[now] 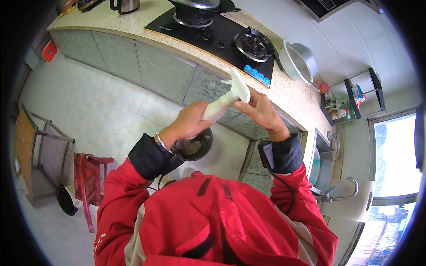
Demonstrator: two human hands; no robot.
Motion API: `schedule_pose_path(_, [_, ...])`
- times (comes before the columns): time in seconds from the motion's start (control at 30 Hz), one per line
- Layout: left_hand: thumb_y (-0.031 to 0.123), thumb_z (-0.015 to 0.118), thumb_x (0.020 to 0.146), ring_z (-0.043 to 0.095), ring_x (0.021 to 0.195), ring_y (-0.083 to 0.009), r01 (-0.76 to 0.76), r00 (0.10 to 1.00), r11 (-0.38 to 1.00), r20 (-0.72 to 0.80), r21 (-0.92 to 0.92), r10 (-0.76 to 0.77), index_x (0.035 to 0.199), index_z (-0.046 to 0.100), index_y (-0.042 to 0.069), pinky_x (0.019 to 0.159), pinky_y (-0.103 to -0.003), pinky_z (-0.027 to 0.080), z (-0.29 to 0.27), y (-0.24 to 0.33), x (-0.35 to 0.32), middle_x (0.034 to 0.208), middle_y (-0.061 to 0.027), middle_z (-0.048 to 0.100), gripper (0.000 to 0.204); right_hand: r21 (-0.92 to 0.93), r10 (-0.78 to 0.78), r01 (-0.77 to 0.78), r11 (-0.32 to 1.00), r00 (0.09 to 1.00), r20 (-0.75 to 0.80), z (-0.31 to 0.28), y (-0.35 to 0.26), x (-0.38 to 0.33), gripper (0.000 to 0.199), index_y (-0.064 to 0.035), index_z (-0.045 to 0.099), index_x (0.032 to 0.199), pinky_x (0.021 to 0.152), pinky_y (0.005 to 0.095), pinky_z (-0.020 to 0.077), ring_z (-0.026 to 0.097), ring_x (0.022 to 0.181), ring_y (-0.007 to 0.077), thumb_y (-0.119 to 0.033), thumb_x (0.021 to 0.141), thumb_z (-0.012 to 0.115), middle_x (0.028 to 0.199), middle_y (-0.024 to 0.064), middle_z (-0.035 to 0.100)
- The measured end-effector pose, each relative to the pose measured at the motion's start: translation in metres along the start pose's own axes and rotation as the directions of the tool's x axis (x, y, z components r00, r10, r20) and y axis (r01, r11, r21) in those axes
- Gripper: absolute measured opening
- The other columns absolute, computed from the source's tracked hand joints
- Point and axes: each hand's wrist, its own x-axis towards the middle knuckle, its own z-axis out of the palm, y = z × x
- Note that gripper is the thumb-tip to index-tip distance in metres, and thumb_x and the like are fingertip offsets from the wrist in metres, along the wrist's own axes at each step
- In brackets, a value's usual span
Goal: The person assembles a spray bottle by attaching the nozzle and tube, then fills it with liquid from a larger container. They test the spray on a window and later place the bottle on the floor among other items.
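Observation:
A white spray bottle (218, 107) is held tilted in front of my chest, its trigger head pointing up and away from me. My left hand (188, 121) is wrapped round the bottle's body. At the neck, just below the spray head, my right hand (262, 112) grips with thumb and fingers; some of its fingers are hidden behind the head. Beyond the bottle lies the counter edge with a black gas stove (226, 33). Below my left hand, a dark round bin (205, 144) stands on the floor.
A lidded wok (199, 5) sits on the far burner. Pale basins (296, 62) lean against the wall beside the stove. To the right are a spice rack (353, 95) and a sink with a tap (353, 188). A red stool (84, 177) stands at the left.

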Motion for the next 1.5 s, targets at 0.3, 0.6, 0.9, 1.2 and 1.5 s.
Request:
schedule_pose_path(0.3, [0.018, 0.072, 0.084, 0.058, 0.096, -0.0157, 0.042, 0.975, 0.841, 0.206, -0.54, 0.084, 0.117, 0.052, -0.001, 0.086, -0.032, 0.047, 0.011, 0.013, 0.015, 0.104, -0.0092, 0.061, 0.043, 0.468, -0.133, 0.086, 0.88, 0.989, 0.068, -0.008, 0.025, -0.002, 0.037, 0.0009, 0.062, 0.119, 0.098, 0.0333, 0.0417, 0.058, 0.106, 0.0165, -0.02, 0.089, 0.067, 0.114, 0.009, 0.065])
schedule_pose_path(0.6, [0.019, 0.07, 0.084, 0.063, 0.09, -0.0267, -0.017, 0.996, 0.981, -0.087, -0.191, 0.0, 0.113, 0.055, 0.001, 0.08, -0.037, 0.049, 0.037, 0.022, 0.03, 0.098, -0.0155, 0.064, 0.038, 0.239, -0.155, 0.235, 0.942, 0.937, -0.312, 0.008, 0.062, 0.005, 0.039, 0.0054, 0.062, 0.114, 0.089, 0.0312, 0.0477, 0.062, 0.099, 0.0168, -0.02, 0.086, 0.072, 0.106, 0.0127, 0.068])
schedule_pose_path(0.9, [0.017, 0.07, 0.084, 0.062, 0.096, -0.0183, 0.023, 0.954, 0.892, -0.257, -0.452, -0.155, 0.119, 0.054, 0.0, 0.083, -0.033, 0.049, 0.006, -0.006, 0.039, 0.104, -0.0119, 0.065, 0.042, -0.061, -0.394, 0.398, 0.915, 0.855, -0.337, 0.043, 0.059, 0.01, 0.033, -0.0008, 0.061, 0.12, 0.098, 0.0356, 0.0436, 0.059, 0.113, 0.0268, -0.015, 0.09, 0.064, 0.119, 0.0189, 0.063])
schedule_pose_path(1.2, [0.022, 0.073, 0.085, 0.056, 0.108, -0.0135, 0.064, 0.993, 0.683, 0.112, -0.727, 0.025, 0.132, 0.051, 0.003, 0.096, -0.031, 0.044, -0.107, -0.052, 0.042, 0.119, -0.0038, 0.06, 0.056, 0.573, -0.193, 0.202, 0.794, 0.978, -0.079, 0.059, 0.019, 0.138, 0.034, -0.001, 0.06, 0.124, 0.095, 0.0299, 0.042, 0.057, 0.106, 0.0149, -0.024, 0.098, 0.055, 0.113, 0.0063, 0.065])
schedule_pose_path(1.5, [0.022, 0.071, 0.087, 0.056, 0.103, -0.0126, 0.088, 0.988, 0.646, 0.15, -0.759, 0.041, 0.132, 0.05, 0.003, 0.092, -0.03, 0.046, -0.235, -0.123, 0.074, 0.116, -0.0043, 0.059, 0.053, 0.465, -0.025, 0.076, 0.882, 0.993, -0.113, 0.148, -0.053, 0.287, 0.021, 0.001, 0.066, 0.105, 0.071, 0.0234, 0.047, 0.058, 0.075, 0.0066, -0.012, 0.089, 0.07, 0.089, 0.0012, 0.066])
